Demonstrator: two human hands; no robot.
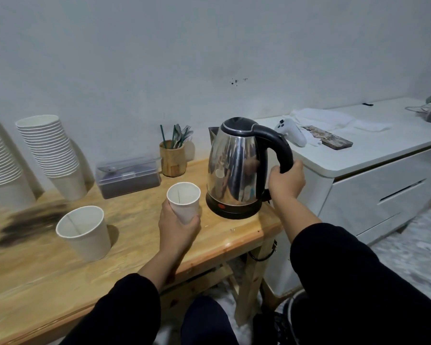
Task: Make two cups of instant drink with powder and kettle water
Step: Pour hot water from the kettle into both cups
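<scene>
My left hand [176, 226] grips a white paper cup [184, 199] and holds it tilted just left of the steel kettle [234, 168]. My right hand [285, 181] is closed around the kettle's black handle; the kettle stands upright with its black base at the wooden table's right end. Whether the base touches the table I cannot tell. A second white paper cup [85, 231] stands on the table [139, 245] to the left. At the back sits a clear lidded box of dark powder [128, 178], a spoon resting on its lid.
Two tall stacks of paper cups [52, 153] lean at the back left. A wooden holder with cutlery [172, 158] stands behind the kettle. A white cabinet [373, 175] to the right carries a game controller, a phone and cloths. A dark stain marks the table's left side.
</scene>
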